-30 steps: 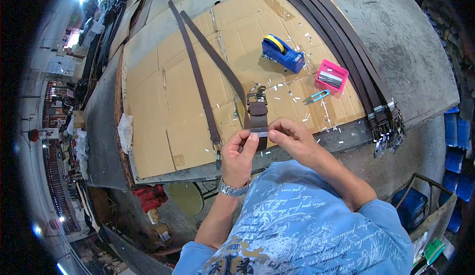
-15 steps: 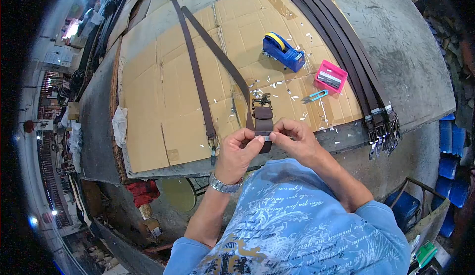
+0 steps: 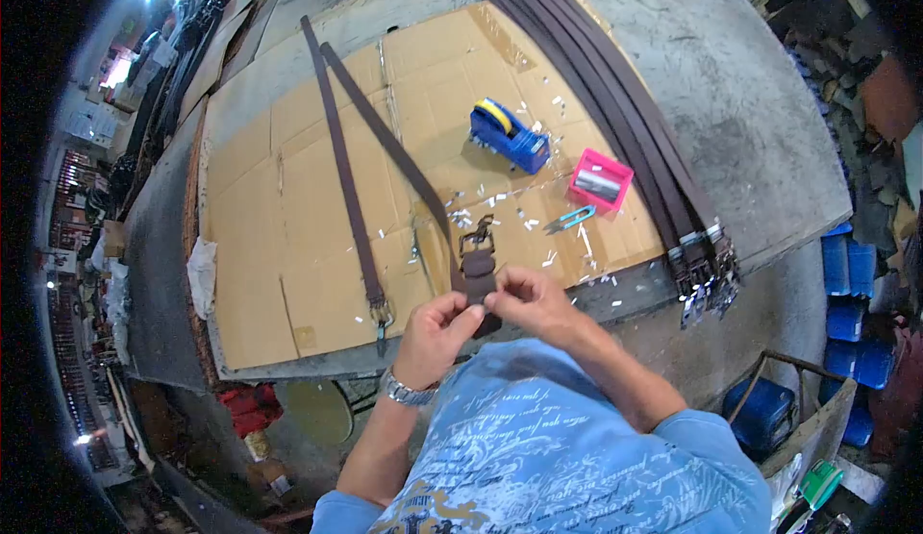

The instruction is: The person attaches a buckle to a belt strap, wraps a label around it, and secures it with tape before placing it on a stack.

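Note:
A dark brown belt (image 3: pixel 409 164) runs down the cardboard, its buckle (image 3: pixel 477 238) and folded end at the table's near edge. My left hand (image 3: pixel 437 334) pinches the left side of the belt just below the buckle, thumb and fingers pressed together. From the other side, my right hand (image 3: pixel 534 305) pinches the same part, its fingertips close to those of the left. What lies right under the fingertips is hidden. A second brown belt (image 3: pixel 346 183) with its buckle toward me rests to the left, untouched.
On the cardboard (image 3: pixel 250 217) stand a blue tape dispenser (image 3: pixel 510 138) and a pink box (image 3: pixel 603 180), with thread snips (image 3: pixel 574 219) nearby. Small white scraps are scattered about. Several brown belts (image 3: pixel 615 92) lie stacked at the right, buckles over the edge. Blue stools (image 3: pixel 760 414) stand lower right.
The view has shifted, so the whole scene sits lower and further left. A small pale strip visible between my fingertips before is now mostly covered. Both hands still pinch the belt.

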The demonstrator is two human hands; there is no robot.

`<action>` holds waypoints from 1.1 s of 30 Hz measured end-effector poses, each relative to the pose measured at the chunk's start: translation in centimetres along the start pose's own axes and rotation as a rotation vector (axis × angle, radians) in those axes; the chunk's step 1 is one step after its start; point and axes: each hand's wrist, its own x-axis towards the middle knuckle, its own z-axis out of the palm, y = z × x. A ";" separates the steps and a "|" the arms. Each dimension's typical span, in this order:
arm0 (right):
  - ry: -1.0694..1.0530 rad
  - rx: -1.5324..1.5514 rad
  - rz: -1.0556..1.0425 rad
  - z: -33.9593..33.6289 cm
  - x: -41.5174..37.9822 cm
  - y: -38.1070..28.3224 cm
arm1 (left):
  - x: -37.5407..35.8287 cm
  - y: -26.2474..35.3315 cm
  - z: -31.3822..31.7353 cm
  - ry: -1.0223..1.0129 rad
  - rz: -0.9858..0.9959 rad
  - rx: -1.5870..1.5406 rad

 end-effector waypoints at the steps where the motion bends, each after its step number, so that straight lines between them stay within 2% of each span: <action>1: -0.007 -0.060 -0.010 -0.1 0.0 -0.1 | 0.2 -0.4 -0.5 -0.057 -0.042 0.057; 3: -0.034 -0.082 0.014 -0.2 0.0 -0.3 | 0.5 -0.7 -1.0 -0.107 -0.074 0.055; 5: -0.031 -0.099 0.016 -0.6 0.3 -0.3 | 0.3 0.4 -0.6 -0.014 -0.062 0.046; 7: -0.062 -0.154 0.047 -1.2 0.9 -1.0 | 0.4 -1.3 -0.7 0.015 -0.010 0.022; 10: 0.101 -0.486 -0.176 -5.8 4.9 -0.4 | 0.4 -2.0 -0.9 0.111 0.039 0.019; 12: 0.321 -0.629 -0.284 -9.3 8.4 -0.9 | 0.2 -1.8 -1.2 0.136 0.052 -0.006; 14: 0.440 -0.767 -0.168 -12.5 11.4 -1.3 | 0.2 -1.6 -0.7 0.143 0.056 -0.129; 15: 0.436 -0.771 -0.166 -13.6 12.7 -1.3 | 0.2 -1.4 -0.5 0.146 0.061 -0.245; 17: 0.497 -1.032 -0.226 -15.2 14.9 -1.1 | 0.1 -1.3 -0.8 0.123 0.065 -0.246; 23: 0.448 -1.324 -0.206 -15.9 18.2 -0.7 | 0.1 -1.1 -0.9 0.123 0.072 -0.287; 27: 0.459 -1.261 -0.158 -16.4 19.7 -0.5 | 0.1 -1.0 -0.8 0.143 0.069 -0.302; 29: 0.350 -1.102 -0.029 -17.8 21.0 0.1 | 0.2 -1.0 -0.8 0.140 0.067 -0.299; 33: 0.316 -0.990 -0.011 -17.8 20.6 0.0 | 0.3 -1.3 -0.9 0.127 0.079 -0.283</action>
